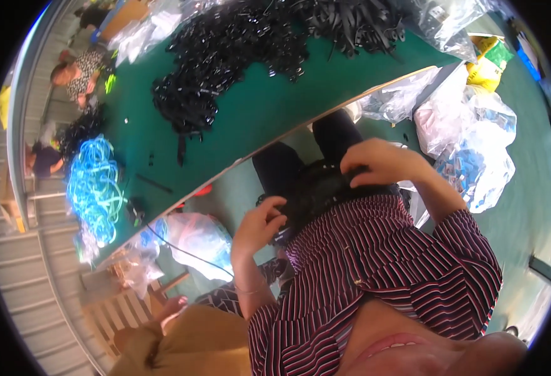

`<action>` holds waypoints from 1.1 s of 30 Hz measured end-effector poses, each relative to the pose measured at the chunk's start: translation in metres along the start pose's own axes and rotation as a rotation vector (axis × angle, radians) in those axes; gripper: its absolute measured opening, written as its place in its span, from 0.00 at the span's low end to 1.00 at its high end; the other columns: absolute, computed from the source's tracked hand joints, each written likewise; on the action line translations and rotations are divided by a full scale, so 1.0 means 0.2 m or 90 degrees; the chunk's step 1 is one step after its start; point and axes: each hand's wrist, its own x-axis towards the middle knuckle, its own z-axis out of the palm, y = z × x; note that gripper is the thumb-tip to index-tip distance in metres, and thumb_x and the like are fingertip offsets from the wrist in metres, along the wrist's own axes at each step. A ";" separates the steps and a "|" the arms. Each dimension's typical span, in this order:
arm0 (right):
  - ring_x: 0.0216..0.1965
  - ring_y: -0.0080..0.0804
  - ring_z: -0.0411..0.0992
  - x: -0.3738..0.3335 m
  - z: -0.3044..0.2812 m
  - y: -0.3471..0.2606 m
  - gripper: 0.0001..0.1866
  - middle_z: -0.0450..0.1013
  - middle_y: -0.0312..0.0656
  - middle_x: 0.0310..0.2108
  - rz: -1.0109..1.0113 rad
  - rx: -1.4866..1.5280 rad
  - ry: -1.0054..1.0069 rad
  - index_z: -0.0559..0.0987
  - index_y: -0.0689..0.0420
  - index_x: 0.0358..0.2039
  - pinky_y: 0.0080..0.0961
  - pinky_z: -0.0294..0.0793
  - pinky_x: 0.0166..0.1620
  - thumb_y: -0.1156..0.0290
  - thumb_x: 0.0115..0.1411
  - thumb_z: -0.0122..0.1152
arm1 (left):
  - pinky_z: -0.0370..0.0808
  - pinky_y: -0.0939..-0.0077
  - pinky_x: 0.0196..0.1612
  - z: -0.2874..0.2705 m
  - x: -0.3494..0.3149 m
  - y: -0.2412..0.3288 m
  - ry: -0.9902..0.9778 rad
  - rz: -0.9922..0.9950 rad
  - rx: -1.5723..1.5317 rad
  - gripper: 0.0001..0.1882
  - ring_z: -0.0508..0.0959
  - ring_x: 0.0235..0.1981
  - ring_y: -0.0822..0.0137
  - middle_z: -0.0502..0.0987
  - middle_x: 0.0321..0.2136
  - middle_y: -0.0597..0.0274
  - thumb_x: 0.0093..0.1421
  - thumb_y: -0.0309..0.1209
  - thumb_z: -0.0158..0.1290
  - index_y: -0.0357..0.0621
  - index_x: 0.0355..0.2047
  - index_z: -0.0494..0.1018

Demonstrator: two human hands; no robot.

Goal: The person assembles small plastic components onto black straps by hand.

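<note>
While hands (379,161) flank black items (316,191), a bag (503,128) holds blue pieces (465,168).

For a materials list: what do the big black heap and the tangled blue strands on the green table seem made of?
Big heap of narrow black straps: possibly plastic or webbing, partly glossy, given its bright glints. Tangled light-blue looped strands: probably smooth, translucent plastic, judging by their shiny coils.
</note>
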 end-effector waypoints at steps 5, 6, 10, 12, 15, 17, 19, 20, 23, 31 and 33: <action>0.38 0.42 0.69 -0.12 0.21 0.24 0.12 0.71 0.42 0.33 0.045 -0.227 -0.031 0.75 0.56 0.31 0.35 0.68 0.42 0.67 0.45 0.62 | 0.71 0.79 0.28 0.13 0.03 -0.34 0.079 -0.085 0.070 0.20 0.74 0.25 0.72 0.74 0.24 0.61 0.50 0.25 0.53 0.41 0.46 0.66; 0.37 0.43 0.69 -0.08 0.17 0.26 0.11 0.71 0.43 0.32 0.011 -0.138 0.024 0.75 0.56 0.30 0.35 0.68 0.41 0.69 0.45 0.62 | 0.70 0.80 0.29 0.14 0.02 -0.32 0.091 -0.102 0.064 0.21 0.75 0.27 0.72 0.74 0.24 0.61 0.50 0.25 0.53 0.42 0.46 0.66; 0.36 0.44 0.68 0.13 -0.20 0.29 0.10 0.70 0.44 0.31 -0.082 -0.381 0.362 0.73 0.59 0.29 0.35 0.67 0.39 0.77 0.43 0.58 | 0.72 0.74 0.33 0.14 0.00 -0.32 0.110 -0.085 0.067 0.22 0.77 0.29 0.64 0.75 0.28 0.55 0.50 0.28 0.54 0.41 0.46 0.65; 0.43 0.40 0.66 0.29 -0.36 0.36 0.16 0.68 0.39 0.39 -0.012 -0.596 0.444 0.74 0.55 0.35 0.32 0.66 0.41 0.79 0.42 0.56 | 0.72 0.73 0.35 0.14 -0.02 -0.32 0.134 -0.121 0.110 0.23 0.76 0.32 0.62 0.74 0.32 0.53 0.50 0.29 0.55 0.42 0.47 0.65; 0.47 0.36 0.63 0.46 -0.49 0.57 0.13 0.66 0.35 0.44 0.058 -0.825 0.493 0.76 0.48 0.37 0.38 0.64 0.44 0.71 0.48 0.52 | 0.72 0.71 0.37 0.14 -0.05 -0.40 0.133 -0.117 0.104 0.24 0.75 0.34 0.59 0.72 0.34 0.52 0.49 0.31 0.56 0.43 0.48 0.65; 0.49 0.34 0.62 0.46 -0.53 0.59 0.13 0.67 0.33 0.44 0.053 -0.854 0.417 0.76 0.48 0.37 0.39 0.62 0.46 0.69 0.47 0.54 | 0.72 0.72 0.35 0.17 -0.12 -0.36 0.177 -0.101 0.109 0.23 0.75 0.32 0.61 0.73 0.31 0.54 0.49 0.30 0.56 0.42 0.46 0.66; 0.49 0.33 0.63 0.35 -0.60 0.54 0.12 0.69 0.33 0.41 0.062 -0.814 0.400 0.75 0.48 0.36 0.37 0.61 0.47 0.70 0.48 0.56 | 0.71 0.74 0.33 0.16 -0.06 -0.34 0.186 -0.050 0.119 0.22 0.74 0.30 0.64 0.73 0.29 0.55 0.49 0.30 0.56 0.42 0.45 0.67; 0.48 0.33 0.64 0.31 -0.63 0.53 0.11 0.70 0.34 0.40 0.031 -0.784 0.415 0.75 0.49 0.35 0.36 0.61 0.48 0.71 0.48 0.56 | 0.71 0.74 0.33 0.14 -0.05 -0.32 0.219 0.009 0.229 0.22 0.74 0.31 0.62 0.73 0.30 0.54 0.49 0.30 0.56 0.42 0.45 0.67; 0.43 0.40 0.68 0.39 -0.63 0.44 0.07 0.71 0.40 0.38 -0.087 -0.595 0.421 0.73 0.55 0.35 0.39 0.60 0.50 0.74 0.54 0.54 | 0.72 0.73 0.34 0.03 -0.06 -0.26 0.316 0.034 0.324 0.18 0.75 0.31 0.57 0.74 0.31 0.51 0.50 0.31 0.55 0.41 0.42 0.68; 0.30 0.29 0.68 0.47 -0.46 0.00 0.04 0.67 0.42 0.30 -0.313 -0.267 0.445 0.70 0.62 0.35 0.20 0.68 0.35 0.80 0.58 0.49 | 0.72 0.73 0.32 -0.51 0.20 -0.11 0.805 0.185 0.229 0.08 0.76 0.27 0.63 0.76 0.27 0.56 0.52 0.27 0.54 0.39 0.33 0.73; 0.29 0.23 0.66 0.45 -0.40 0.05 0.05 0.67 0.38 0.30 -0.200 -0.181 0.449 0.70 0.60 0.37 0.17 0.66 0.35 0.77 0.60 0.48 | 0.72 0.75 0.32 -0.64 0.33 -0.09 0.839 0.146 0.236 0.10 0.76 0.26 0.65 0.76 0.27 0.57 0.51 0.31 0.56 0.38 0.32 0.74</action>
